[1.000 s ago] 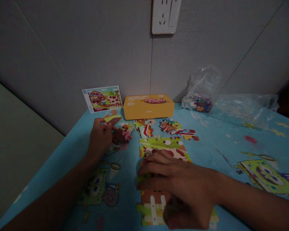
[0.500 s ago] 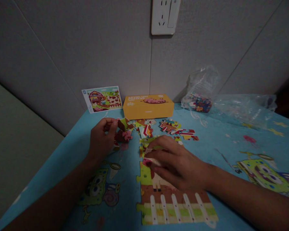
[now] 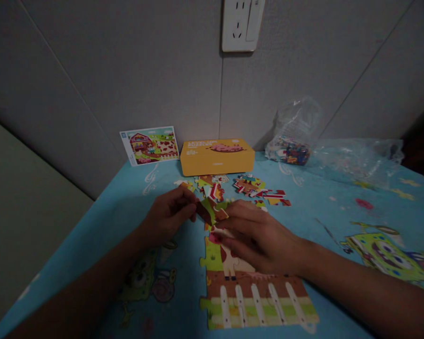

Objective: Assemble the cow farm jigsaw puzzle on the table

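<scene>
My left hand (image 3: 172, 214) pinches a green and brown jigsaw piece (image 3: 207, 210) by its left side, tilted above the top left of the partly joined jigsaw puzzle (image 3: 261, 306). My right hand (image 3: 259, 233) lies over the upper part of that puzzle, its fingers bent and apart, with the fingertips close to the piece's right end. Whether they touch it I cannot tell. The joined part shows a white fence, a brown path and a cow, partly hidden under my right hand.
Loose jigsaw pieces (image 3: 249, 184) lie beyond my hands, before an orange puzzle box (image 3: 217, 162). A picture card (image 3: 150, 146) leans on the wall at the left. A clear bag of pieces (image 3: 291, 146) and crumpled plastic (image 3: 356, 157) lie at the back right on the blue tablecloth (image 3: 325, 212).
My left hand has moved right and nearer, bringing the jigsaw piece from the loose pieces to the puzzle's top left edge. My right hand has barely shifted.
</scene>
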`<state>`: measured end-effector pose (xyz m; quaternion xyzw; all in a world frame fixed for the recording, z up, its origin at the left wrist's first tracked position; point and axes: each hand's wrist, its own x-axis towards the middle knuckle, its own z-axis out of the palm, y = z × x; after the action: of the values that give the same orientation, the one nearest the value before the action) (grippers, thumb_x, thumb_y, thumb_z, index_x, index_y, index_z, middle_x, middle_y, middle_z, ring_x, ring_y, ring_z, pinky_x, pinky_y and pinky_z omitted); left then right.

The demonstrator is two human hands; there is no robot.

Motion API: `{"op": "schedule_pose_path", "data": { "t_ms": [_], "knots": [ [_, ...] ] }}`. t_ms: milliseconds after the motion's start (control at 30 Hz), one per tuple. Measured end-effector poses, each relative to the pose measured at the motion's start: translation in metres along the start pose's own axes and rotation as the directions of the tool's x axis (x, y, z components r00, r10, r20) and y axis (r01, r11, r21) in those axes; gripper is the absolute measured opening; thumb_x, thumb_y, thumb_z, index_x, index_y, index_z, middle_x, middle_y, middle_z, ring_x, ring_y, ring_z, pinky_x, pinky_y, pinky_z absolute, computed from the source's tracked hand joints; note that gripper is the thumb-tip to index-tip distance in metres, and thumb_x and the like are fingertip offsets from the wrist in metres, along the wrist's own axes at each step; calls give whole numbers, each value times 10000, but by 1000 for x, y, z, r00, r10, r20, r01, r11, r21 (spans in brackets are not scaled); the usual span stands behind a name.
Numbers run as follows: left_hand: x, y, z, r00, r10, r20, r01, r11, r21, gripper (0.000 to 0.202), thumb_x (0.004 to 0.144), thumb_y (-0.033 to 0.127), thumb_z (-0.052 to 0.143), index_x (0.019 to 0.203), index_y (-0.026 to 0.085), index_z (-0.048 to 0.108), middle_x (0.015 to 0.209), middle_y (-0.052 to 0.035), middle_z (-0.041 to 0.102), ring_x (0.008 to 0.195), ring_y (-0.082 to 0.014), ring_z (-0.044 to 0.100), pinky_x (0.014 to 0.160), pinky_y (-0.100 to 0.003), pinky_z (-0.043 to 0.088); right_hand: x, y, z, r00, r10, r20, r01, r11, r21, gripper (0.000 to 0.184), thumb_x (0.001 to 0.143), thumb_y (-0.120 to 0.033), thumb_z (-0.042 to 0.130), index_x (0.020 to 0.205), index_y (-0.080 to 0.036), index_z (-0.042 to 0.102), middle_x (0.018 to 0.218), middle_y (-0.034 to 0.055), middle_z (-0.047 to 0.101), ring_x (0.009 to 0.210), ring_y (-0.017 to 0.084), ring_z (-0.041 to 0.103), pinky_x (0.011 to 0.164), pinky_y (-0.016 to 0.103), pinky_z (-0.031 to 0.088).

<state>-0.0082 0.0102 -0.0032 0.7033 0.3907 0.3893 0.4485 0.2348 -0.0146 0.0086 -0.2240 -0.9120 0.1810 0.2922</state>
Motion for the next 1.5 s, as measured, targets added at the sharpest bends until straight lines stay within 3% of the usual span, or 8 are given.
{"op": "schedule_pose_path", "data": {
  "t_ms": [267, 400, 500, 600, 733, 900, 1233, 1500],
  "knots": [
    [-9, 22, -8, 950, 28, 312, -129, 943, 308, 174, 808, 324, 584, 770, 156, 608, 628, 19, 543, 559, -98, 455, 504, -197, 333, 0, -7, 0, 990, -106, 88, 98, 991, 89, 387, 865, -128, 527, 1251, -117, 550, 1038, 118, 631, 1000, 229, 540, 924, 428, 467],
    [-10, 27, -9, 892, -142, 430, 52, 976, 213, 296, 869, 357, 519, 739, 147, 683, 608, -15, 618, 537, -112, 552, 500, -192, 403, -3, -8, 3, 979, -132, 154, 114, 986, 123, 584, 795, -117, 557, 1368, -89, 450, 1070, 135, 617, 1093, 250, 529, 960, 443, 466],
    [-9, 29, -11, 842, -262, 471, 158, 955, 250, 220, 834, 332, 578, 888, 178, 726, 624, -2, 646, 552, -119, 588, 501, -184, 420, -7, -7, 3, 980, -57, 193, 35, 993, 112, 733, 777, -165, 604, 1450, -81, 325, 1233, 177, 571, 1192, 283, 502, 998, 473, 440],
    [-9, 31, -13, 817, -327, 475, 207, 935, 286, 292, 800, 339, 653, 1063, 215, 671, 605, 25, 647, 497, -106, 551, 461, -171, 378, -12, -8, 1, 973, 27, 229, -43, 997, 65, 1010, 760, -308, 706, 1527, -56, 100, 1468, 263, 369, 1338, 356, 387, 1065, 522, 368],
    [-8, 35, -16, 718, -426, 551, 371, 903, 216, 302, 827, 405, 639, 1044, 199, 597, 678, -9, 703, 457, -117, 565, 434, -187, 400, -14, -17, 2, 936, 19, 350, -52, 995, 87, 1300, 668, -471, 789, 1537, -75, -92, 1565, 285, 180, 1424, 413, 245, 1117, 574, 270],
    [-9, 31, -19, 677, -457, 577, 437, 880, 185, 314, 827, 430, 666, 1023, 199, 583, 767, -23, 730, 524, -131, 627, 471, -194, 443, -14, -17, 6, 897, 42, 440, -88, 993, 84, 1304, 635, -433, 798, 1546, -110, -77, 1592, 244, 132, 1451, 414, 168, 1150, 635, 123],
    [-15, 19, -23, 564, -357, 745, 641, 757, -123, 529, 741, 439, 778, 1102, 218, 460, 989, -86, 746, 735, -213, 730, 585, -261, 537, -13, -5, 2, 912, 44, 408, -76, 995, 61, 1176, 651, -402, 775, 1553, -127, 71, 1551, 234, 278, 1438, 397, 224, 1145, 630, 131],
    [-14, 26, -23, 339, -507, 792, 742, 661, 106, 425, 713, 323, 793, 1001, 251, 490, 704, 28, 707, 642, -227, 718, 475, -252, 512, -11, -5, 1, 919, 16, 393, -45, 997, 65, 1076, 665, -435, 755, 1528, -113, 199, 1492, 231, 373, 1416, 381, 268, 1145, 605, 143]
  ]
}}
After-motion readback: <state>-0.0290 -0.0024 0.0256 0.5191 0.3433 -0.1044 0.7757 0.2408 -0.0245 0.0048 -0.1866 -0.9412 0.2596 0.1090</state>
